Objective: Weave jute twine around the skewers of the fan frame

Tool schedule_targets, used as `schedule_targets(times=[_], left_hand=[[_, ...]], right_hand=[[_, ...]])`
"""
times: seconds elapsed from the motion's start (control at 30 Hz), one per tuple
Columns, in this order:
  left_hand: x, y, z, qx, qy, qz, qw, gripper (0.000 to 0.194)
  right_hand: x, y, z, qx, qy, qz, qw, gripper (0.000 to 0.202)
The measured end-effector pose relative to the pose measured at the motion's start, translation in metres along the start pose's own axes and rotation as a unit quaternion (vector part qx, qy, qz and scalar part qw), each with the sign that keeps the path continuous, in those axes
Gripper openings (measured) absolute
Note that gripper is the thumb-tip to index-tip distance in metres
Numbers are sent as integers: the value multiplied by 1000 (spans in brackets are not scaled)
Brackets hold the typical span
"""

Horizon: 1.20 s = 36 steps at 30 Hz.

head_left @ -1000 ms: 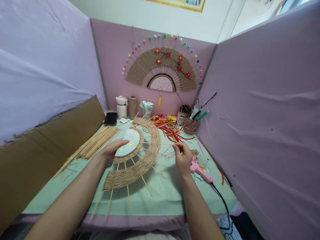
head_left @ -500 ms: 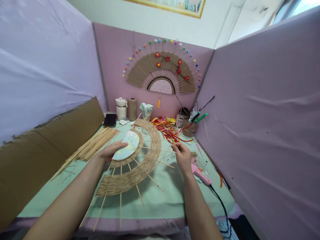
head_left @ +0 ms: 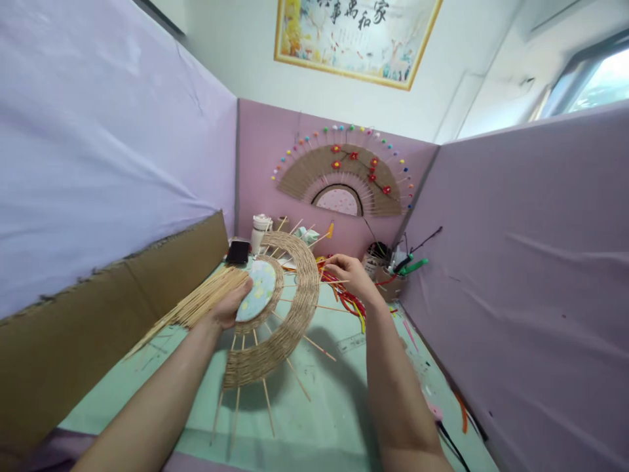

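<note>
My left hand [head_left: 232, 303] grips the patterned pale blue half-disc [head_left: 258, 290] at the centre of a woven fan, thumb on its front. The fan's wide band of twisted brown cord [head_left: 302, 298] curves round the disc, with thin sticks pointing outward. Fan and disc are held tilted above the green table. At the band's right edge, my right hand [head_left: 348, 270] has its fingers pinched together by the stick ends; whatever lies between the fingertips is too small to make out.
Bundled sticks [head_left: 196, 300] lie left beside a cardboard strip [head_left: 171, 259]. Red and yellow strips [head_left: 351, 303] lie behind my right hand. A finished fan [head_left: 344, 174] hangs on the pink back panel. Tool pots [head_left: 389, 282] stand back right; a glue gun [head_left: 435, 412] is partly hidden by my right forearm.
The view has tilted up and swung left. My right hand has moved up along the fan's outer edge, and the fan is turned more upright in my left hand.
</note>
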State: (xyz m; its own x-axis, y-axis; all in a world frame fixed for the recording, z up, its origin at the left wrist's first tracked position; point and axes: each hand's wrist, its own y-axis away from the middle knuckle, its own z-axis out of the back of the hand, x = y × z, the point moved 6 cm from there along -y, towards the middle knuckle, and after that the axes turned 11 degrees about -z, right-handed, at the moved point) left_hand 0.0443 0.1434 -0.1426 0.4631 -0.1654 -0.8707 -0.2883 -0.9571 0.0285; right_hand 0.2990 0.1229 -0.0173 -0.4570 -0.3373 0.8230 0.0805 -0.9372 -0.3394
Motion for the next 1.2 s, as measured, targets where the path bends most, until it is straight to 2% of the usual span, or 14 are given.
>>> schedule_targets(times=[0.07,0.27,0.37,0.47,0.67,0.8,1.0,1.2], left_hand=[[0,1,3,-12,-6,0,1000,44],[5,1,5,-17,-20,9,1000,40],[8,2,5,-26,-42,16,999,37],[13,4,3,-12,-57,32,998,35],[15,8,-1,13,-79,40,996,28],[15,11,-3,14,-99,43,994,24],[15,15,-9,33,-98,28,994,28],[13,17,-14,28,-88,34,995,31]], right_hand=[[6,-6,2,-14,6,18,1000,19],[9,-2,18,-149,14,63,987,20],[15,4,26,-166,36,101,980,16],[19,8,36,-172,55,132,975,13],[18,14,52,-200,73,139,967,12],[11,12,53,-183,46,112,976,14],[-9,0,37,-142,-20,33,989,21],[-14,-5,23,-125,5,26,992,22]])
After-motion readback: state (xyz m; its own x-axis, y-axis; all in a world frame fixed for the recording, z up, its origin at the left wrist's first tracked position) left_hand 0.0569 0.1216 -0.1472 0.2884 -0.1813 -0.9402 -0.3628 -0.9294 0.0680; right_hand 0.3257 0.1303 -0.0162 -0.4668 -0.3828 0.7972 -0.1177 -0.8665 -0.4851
